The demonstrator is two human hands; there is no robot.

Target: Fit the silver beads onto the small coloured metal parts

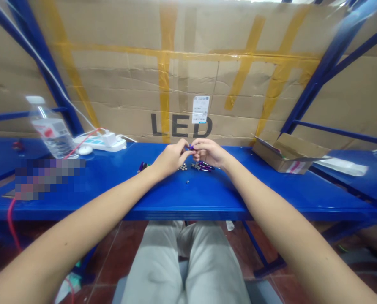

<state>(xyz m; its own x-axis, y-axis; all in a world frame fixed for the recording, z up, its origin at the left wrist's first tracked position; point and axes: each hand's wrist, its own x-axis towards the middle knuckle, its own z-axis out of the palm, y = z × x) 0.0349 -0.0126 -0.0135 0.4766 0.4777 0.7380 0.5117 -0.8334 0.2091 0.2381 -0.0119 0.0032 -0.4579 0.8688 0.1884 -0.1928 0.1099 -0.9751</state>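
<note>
Above the middle of the blue table [188, 198], my left hand [172, 158] and my right hand [211, 152] meet at a small purple piece [191, 148]. Both hands are closed in a pinch on it, and the fingers cover most of its shape. Below my right hand lie several slim purple tubes [205, 167] with silvery parts. Small metal pieces [183, 167] are gathered under the fingertips, and a single metal piece [187, 182] sits nearer the front. Dark and green sticks [141, 167] lie partly hidden behind my left wrist.
To the left stand a water bottle [53, 131] and a white power strip [104, 142] with cables. An open cardboard box [286, 154] is at the right, beside a white flat packet [343, 166]. A large taped cardboard sheet [128, 93] walls off the back between blue frame posts.
</note>
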